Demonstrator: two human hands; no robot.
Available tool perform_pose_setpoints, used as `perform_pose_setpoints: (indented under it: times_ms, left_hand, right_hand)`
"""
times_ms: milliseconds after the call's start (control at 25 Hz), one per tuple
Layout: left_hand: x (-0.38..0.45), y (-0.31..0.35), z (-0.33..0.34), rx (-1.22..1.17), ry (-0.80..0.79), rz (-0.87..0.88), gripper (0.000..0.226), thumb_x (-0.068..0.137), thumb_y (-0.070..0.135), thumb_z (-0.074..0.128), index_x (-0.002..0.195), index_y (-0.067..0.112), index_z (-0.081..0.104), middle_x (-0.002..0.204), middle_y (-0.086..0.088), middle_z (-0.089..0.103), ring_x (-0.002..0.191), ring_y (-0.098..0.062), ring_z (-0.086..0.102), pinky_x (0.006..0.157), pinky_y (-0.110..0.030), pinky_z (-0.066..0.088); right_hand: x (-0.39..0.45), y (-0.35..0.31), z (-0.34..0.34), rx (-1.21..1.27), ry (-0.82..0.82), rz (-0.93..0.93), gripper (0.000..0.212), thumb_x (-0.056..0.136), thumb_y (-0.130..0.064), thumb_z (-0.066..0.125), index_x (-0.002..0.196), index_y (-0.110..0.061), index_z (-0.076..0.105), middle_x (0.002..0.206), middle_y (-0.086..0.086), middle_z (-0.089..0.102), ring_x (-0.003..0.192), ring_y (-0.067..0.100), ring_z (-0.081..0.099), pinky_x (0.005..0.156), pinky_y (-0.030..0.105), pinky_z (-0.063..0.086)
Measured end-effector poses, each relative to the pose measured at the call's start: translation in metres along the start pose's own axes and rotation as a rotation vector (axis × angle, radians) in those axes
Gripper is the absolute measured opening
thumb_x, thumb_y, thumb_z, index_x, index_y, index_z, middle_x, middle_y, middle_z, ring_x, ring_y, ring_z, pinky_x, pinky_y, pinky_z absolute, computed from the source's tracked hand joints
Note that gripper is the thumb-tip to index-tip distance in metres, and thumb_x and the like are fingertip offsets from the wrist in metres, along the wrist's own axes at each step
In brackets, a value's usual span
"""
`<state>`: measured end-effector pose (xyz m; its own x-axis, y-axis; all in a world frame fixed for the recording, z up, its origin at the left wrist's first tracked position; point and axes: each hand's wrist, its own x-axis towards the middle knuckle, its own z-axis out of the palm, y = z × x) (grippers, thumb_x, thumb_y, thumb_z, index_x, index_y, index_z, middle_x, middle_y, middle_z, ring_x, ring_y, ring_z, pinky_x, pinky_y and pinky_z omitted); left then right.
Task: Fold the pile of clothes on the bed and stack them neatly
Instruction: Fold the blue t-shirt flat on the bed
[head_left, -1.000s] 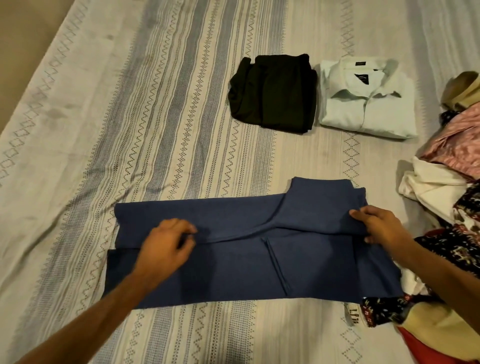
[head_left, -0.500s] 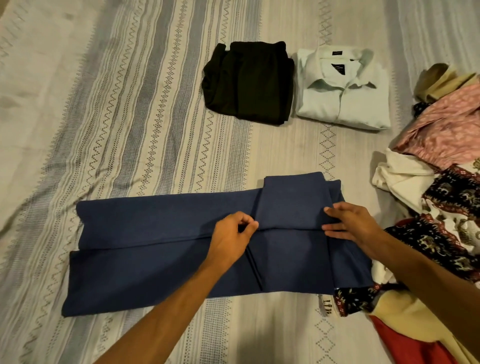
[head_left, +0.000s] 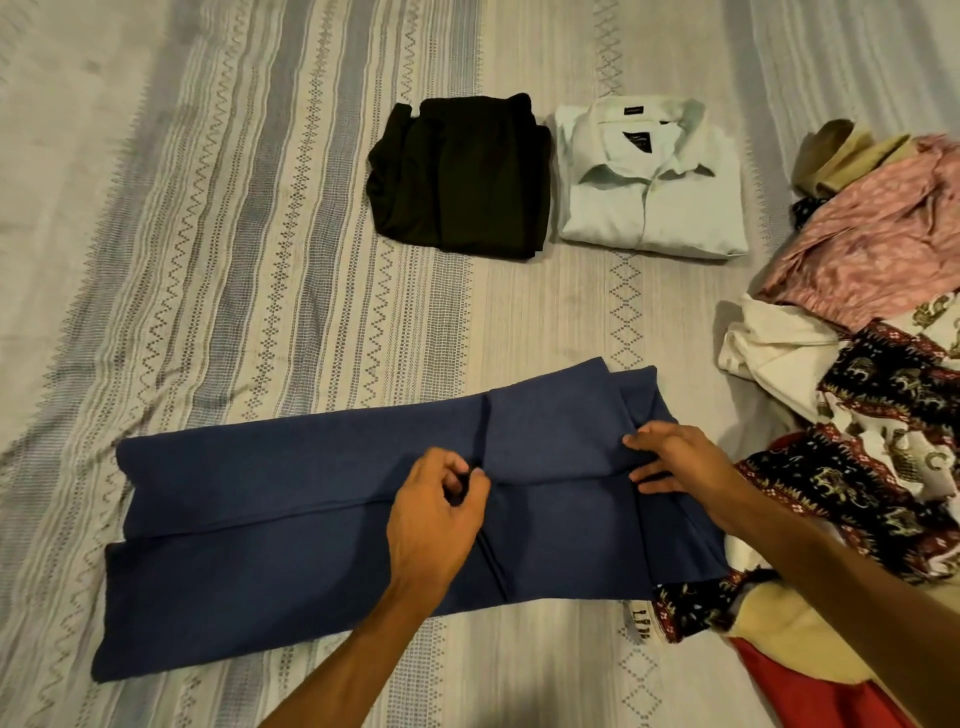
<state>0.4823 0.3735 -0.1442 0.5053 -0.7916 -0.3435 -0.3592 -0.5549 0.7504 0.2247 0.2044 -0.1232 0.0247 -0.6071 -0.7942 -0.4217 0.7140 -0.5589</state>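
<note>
A navy blue garment (head_left: 270, 530) lies flat across the bed, folded lengthwise, its right part doubled over. My left hand (head_left: 436, 512) pinches the fabric at the garment's middle fold. My right hand (head_left: 675, 462) grips the folded right edge with thumb and fingers. Farther up the bed sit a folded black garment (head_left: 462, 176) and, to its right, a folded white collared shirt (head_left: 654, 182). An unfolded pile of clothes (head_left: 878, 395) lies along the right side.
The striped patterned bedsheet (head_left: 208, 249) covers the whole bed. The pile holds a pink cloth (head_left: 872, 228), a white piece (head_left: 774, 348), dark printed fabric (head_left: 841, 483), a cream piece and a red one (head_left: 810, 691) at the lower right.
My left hand slid right from the garment's left part to its middle fold. My right hand stayed at the right edge. The view shifted a little.
</note>
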Motion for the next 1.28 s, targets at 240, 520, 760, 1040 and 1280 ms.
perform_pose_setpoints:
  times_ms: [240,520,760,1040,1280]
  left_hand:
    - [0.023,0.01,0.013,0.158,-0.198,0.007,0.035,0.091,0.052,0.073,0.072,0.028,0.055,0.066,0.008,0.057,0.065,-0.008,0.056,0.066,-0.042,0.058]
    - [0.036,0.015,0.009,0.01,-0.331,-0.164,0.035,0.082,0.035,0.086,0.066,0.015,0.061,0.051,0.013,0.053,0.05,0.0,0.05,0.056,-0.02,0.049]
    - [0.038,0.018,0.002,0.03,-0.363,-0.197,0.032,0.081,0.046,0.085,0.082,0.021,0.066,0.065,0.013,0.062,0.06,0.0,0.057,0.064,-0.021,0.045]
    - [0.026,0.014,0.017,0.536,-0.071,0.586,0.063,0.096,0.054,0.06,0.151,0.026,0.045,0.156,0.003,0.043,0.138,-0.023,0.042,0.108,-0.045,0.042]
    - [0.015,-0.005,0.067,0.881,-0.381,0.751,0.081,0.101,0.066,0.034,0.165,0.019,0.021,0.173,-0.003,0.015,0.158,-0.031,0.019,0.125,-0.052,0.025]
  right_hand:
    - [-0.001,0.006,-0.01,-0.221,-0.009,-0.027,0.015,0.093,-0.015,0.073,0.079,-0.012,0.068,0.085,0.009,0.067,0.069,0.022,0.067,0.061,0.033,0.056]
    - [0.003,-0.006,0.001,-0.454,-0.003,-0.219,0.036,0.09,-0.027,0.074,0.063,-0.015,0.054,0.065,-0.004,0.057,0.067,0.012,0.052,0.065,0.028,0.038]
    - [0.007,0.006,-0.026,-0.192,0.169,-0.189,0.016,0.1,-0.02,0.065,0.088,-0.012,0.072,0.084,0.007,0.074,0.073,0.012,0.063,0.067,0.022,0.049]
    - [-0.007,-0.007,-0.11,0.327,0.201,-0.08,0.02,0.105,-0.009,0.053,0.114,-0.001,0.068,0.102,0.019,0.077,0.104,0.039,0.073,0.081,0.037,0.061]
    - [-0.065,0.055,-0.075,-0.932,-0.019,-0.397,0.03,0.094,-0.051,0.065,0.116,-0.03,0.07,0.112,-0.01,0.071,0.107,0.018,0.065,0.099,0.044,0.048]
